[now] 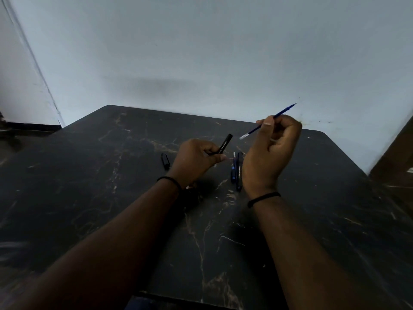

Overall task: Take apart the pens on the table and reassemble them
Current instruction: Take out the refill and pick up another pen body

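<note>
So the left hand (196, 161) is curled around a black pen barrel (221, 145), holding it up off the counter (89, 186) with the open end tilted up and to the right. The right hand (270, 151) has a thin blue refill (267, 121) pinched between thumb and fingers, raised just right of the barrel, pale end pointing down-left toward it but not touching. Down on the dark marbled counter between the two hands there's another black pen (239, 171) lying with a blue-and-black piece (233, 170) right beside it on its left. A small black cap (165, 161) sits just left of the left hand. Both wrists have a black band.
</note>
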